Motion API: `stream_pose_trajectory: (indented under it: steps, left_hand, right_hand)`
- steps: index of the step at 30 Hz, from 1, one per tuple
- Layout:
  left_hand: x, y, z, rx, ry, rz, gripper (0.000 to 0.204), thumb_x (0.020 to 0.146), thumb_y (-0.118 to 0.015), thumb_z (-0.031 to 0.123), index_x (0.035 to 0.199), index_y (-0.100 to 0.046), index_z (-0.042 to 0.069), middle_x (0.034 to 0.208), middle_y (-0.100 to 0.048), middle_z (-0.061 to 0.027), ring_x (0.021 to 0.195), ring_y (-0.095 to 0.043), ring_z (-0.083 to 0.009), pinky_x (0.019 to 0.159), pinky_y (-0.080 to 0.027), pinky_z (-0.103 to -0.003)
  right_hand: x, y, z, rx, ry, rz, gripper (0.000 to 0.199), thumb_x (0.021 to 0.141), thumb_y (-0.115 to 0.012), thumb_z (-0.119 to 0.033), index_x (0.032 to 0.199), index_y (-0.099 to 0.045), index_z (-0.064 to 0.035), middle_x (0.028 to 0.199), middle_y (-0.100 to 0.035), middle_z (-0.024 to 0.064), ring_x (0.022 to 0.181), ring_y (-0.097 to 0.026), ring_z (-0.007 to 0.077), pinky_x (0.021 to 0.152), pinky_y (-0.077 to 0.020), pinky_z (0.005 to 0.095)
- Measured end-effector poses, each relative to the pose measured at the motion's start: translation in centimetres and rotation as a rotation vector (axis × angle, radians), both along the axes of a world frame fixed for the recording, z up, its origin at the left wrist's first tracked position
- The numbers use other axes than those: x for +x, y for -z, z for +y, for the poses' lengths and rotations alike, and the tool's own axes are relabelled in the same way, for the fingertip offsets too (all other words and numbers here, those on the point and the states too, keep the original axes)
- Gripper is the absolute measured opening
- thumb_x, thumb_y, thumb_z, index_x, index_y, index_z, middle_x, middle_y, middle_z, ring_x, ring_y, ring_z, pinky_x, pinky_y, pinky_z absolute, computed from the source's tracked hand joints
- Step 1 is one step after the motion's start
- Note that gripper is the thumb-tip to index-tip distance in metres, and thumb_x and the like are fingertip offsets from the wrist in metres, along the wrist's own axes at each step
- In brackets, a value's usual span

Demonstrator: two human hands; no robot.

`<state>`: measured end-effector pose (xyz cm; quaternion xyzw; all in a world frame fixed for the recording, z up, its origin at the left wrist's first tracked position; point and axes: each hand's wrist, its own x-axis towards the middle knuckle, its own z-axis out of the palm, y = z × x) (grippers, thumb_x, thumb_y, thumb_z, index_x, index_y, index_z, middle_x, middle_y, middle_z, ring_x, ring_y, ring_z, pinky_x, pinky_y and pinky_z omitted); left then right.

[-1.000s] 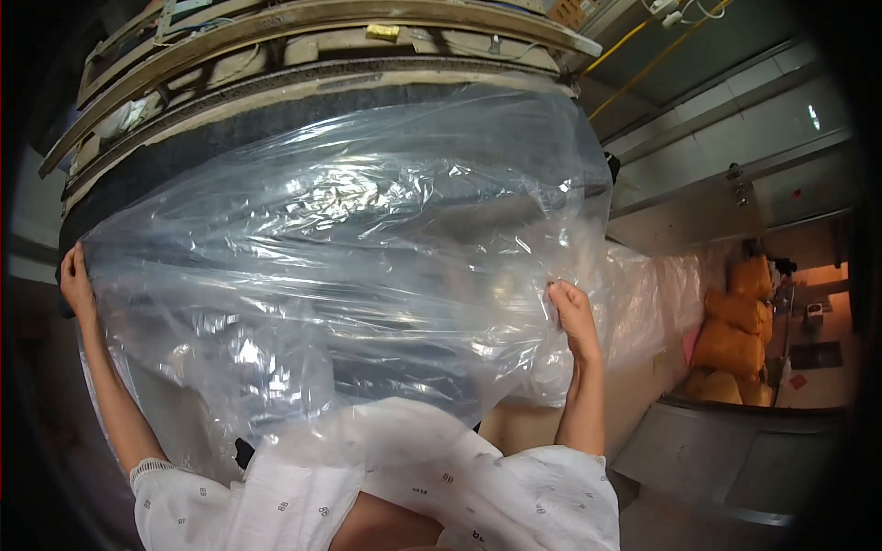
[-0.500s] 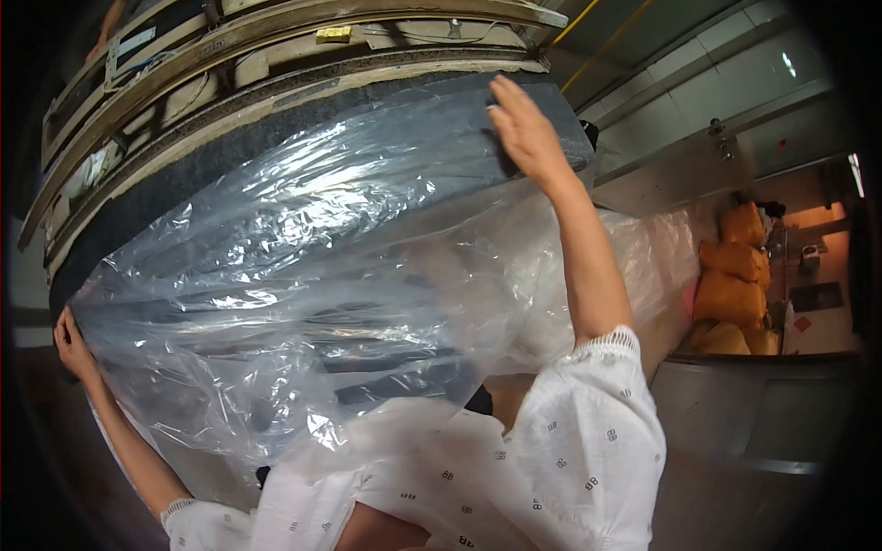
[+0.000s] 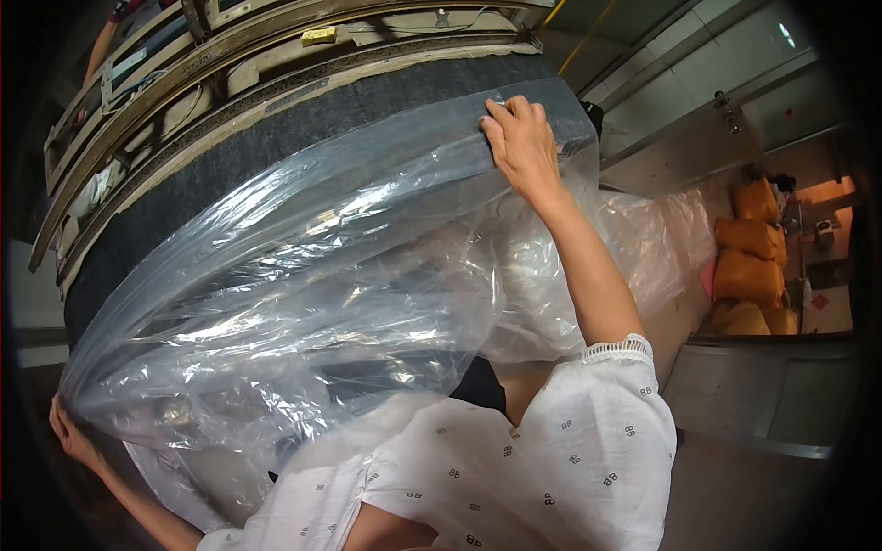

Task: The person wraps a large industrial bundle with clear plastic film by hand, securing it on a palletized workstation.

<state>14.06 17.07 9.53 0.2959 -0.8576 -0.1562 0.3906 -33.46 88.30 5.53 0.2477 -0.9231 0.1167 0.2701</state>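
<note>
A large clear plastic sheet [image 3: 367,234] spreads across a dark grey work surface [image 3: 248,165] and falls in loose, shiny folds toward my body. At the far left, my left hand [image 3: 75,436] is closed on the sheet's gathered edge, and the film runs in tight creases from its fingers. My right hand [image 3: 525,145] is at the far right end of the surface. Its fingers are bent and pinch the film near its far edge. Between the hands, that far edge makes a long curve, with a dark strip bare beyond it.
Worn wooden and metal rails [image 3: 303,64] run along the back, with a small yellow block [image 3: 319,36] on them. More clear film [image 3: 657,234] trails off to the right. Orange sacks [image 3: 749,266] are piled farther right, near a metal counter [image 3: 735,386].
My left hand has moved down toward me, drawing the film's left end along. My right hand has gone from flat to bent fingers, slightly lower. More dark surface shows at the back.
</note>
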Motion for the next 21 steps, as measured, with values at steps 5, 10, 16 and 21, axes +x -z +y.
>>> stream_pose_trajectory:
  steps: [5, 10, 16, 21]
  left_hand:
    - [3.5, -1.0, 4.9, 0.062, -0.035, -0.014, 0.026, 0.093, -0.045, 0.014, 0.111, -0.058, 0.0, 0.109, -0.057, -0.0046, 0.103, -0.051, -0.0153, 0.092, -0.037, -0.027]
    - [10.3, 4.2, 3.7, 0.087, 0.034, -0.119, 0.021, 0.092, -0.05, 0.014, 0.102, -0.062, 0.0, 0.107, -0.056, -0.0042, 0.1, -0.051, -0.0136, 0.089, -0.04, -0.025]
    - [2.0, 5.1, 5.2, 0.629, -0.195, 0.376, 0.037, 0.093, -0.046, 0.028, 0.118, -0.052, 0.001, 0.118, -0.051, -0.0058, 0.109, -0.045, -0.0137, 0.096, -0.032, -0.028]
    - [-7.5, 3.0, -2.5, 0.514, -0.082, 0.558, 0.037, 0.091, -0.05, 0.026, 0.119, -0.051, 0.003, 0.117, -0.053, -0.0081, 0.108, -0.049, -0.0183, 0.092, -0.036, -0.028]
  right_hand:
    - [-4.3, 0.4, 2.1, -0.17, -0.011, -0.104, 0.021, 0.078, -0.061, -0.019, 0.095, -0.061, -0.0053, 0.081, -0.055, 0.0083, 0.077, -0.052, 0.0268, 0.068, -0.0433, 0.0359]
    - [-7.9, 1.0, 3.0, -0.333, 0.021, -0.343, 0.024, 0.073, -0.068, -0.022, 0.086, -0.059, -0.005, 0.077, -0.054, 0.0073, 0.072, -0.054, 0.0196, 0.066, -0.0429, 0.0309]
    - [-11.9, -1.7, 3.5, -0.527, -0.364, -0.53, 0.015, 0.08, -0.06, -0.02, 0.084, -0.061, -0.0053, 0.085, -0.063, 0.0058, 0.079, -0.058, 0.0158, 0.072, -0.0442, 0.0279]
    - [-11.5, -6.4, 0.2, -1.201, -0.157, -0.305, 0.009, 0.086, -0.049, -0.012, 0.09, -0.048, -0.0037, 0.078, -0.06, 0.008, 0.062, -0.052, 0.0117, 0.06, -0.0448, 0.028]
